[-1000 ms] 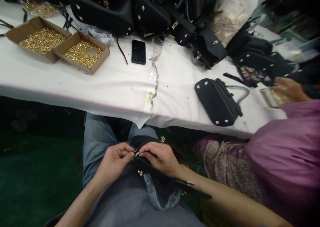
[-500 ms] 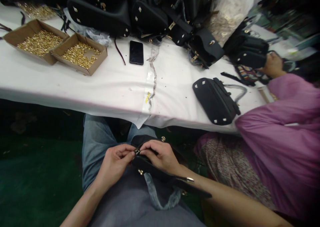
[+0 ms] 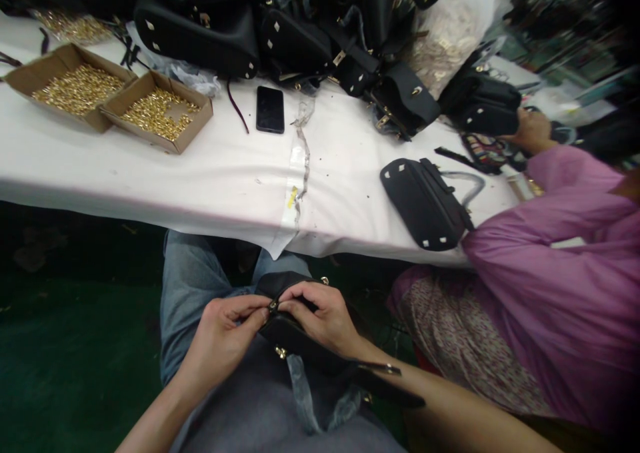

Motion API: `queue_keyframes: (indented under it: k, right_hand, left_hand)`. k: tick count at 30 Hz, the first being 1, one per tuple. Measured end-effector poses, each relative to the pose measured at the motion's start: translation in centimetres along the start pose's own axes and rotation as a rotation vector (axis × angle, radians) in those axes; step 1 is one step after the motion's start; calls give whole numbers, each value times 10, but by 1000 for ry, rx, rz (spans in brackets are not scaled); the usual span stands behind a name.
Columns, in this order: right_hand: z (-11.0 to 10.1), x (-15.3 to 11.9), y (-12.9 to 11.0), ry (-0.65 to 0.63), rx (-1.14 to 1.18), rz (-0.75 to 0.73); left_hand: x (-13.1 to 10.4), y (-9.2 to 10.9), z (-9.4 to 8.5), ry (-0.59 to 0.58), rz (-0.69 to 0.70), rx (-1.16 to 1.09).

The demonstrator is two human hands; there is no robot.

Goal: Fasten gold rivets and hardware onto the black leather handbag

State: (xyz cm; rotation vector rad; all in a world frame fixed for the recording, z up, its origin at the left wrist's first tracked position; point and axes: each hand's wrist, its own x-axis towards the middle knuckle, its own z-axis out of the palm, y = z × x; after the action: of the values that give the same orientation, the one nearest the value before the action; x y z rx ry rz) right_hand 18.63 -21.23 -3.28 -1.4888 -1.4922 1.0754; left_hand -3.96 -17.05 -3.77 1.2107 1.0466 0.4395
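Note:
A black handbag (image 3: 313, 352) lies across my lap, its handle (image 3: 305, 400) wrapped in clear plastic and hanging toward me. At the bag's opening, thumb and forefinger of my left hand (image 3: 227, 330) pinch the edge beside a small metal fitting (image 3: 273, 305). My right hand (image 3: 320, 313) grips the same opening from the other side, its forearm passing under the bag's strap flap (image 3: 393, 383). The fingertips of both hands almost meet at the fitting and partly cover it. Whether the fitting is part of a zipper I cannot tell.
On the white-covered table (image 3: 200, 186) stand two cardboard boxes of gold-coloured metal pieces (image 3: 165, 114), with a phone (image 3: 270, 110) beside them. Black handbags (image 3: 200, 33) are heaped behind; another handbag (image 3: 425, 203) lies at the right. A co-worker in a purple sleeve (image 3: 540, 240) sits there.
Both hands keep their pinch at the bag's opening and shift only slightly. The bag's strap flap has tilted a little. At the right the co-worker's hand stays on a black bag.

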Motion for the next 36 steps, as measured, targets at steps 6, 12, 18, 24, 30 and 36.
queue_keyframes:
  k: [6, 12, 18, 24, 30, 36]
  right_hand:
    - [-1, -1, -6, 23, -27, 30]
    - [-5, 4, -13, 10, 61, 252]
    - [-14, 11, -16, -35, 225, 471]
    - [-20, 11, -8, -105, 364, 512]
    - [-19, 11, -12, 6, 307, 379]
    - [-15, 16, -6, -50, 398, 492]
  left_hand:
    - [-3, 9, 3, 34, 62, 90]
    - [-4, 24, 5, 42, 88, 117]
    - [-3, 34, 10, 84, 135, 194]
    - [0, 41, 14, 61, 234, 280]
    - [2, 52, 16, 93, 221, 279]
    - [-1, 52, 16, 99, 236, 403]
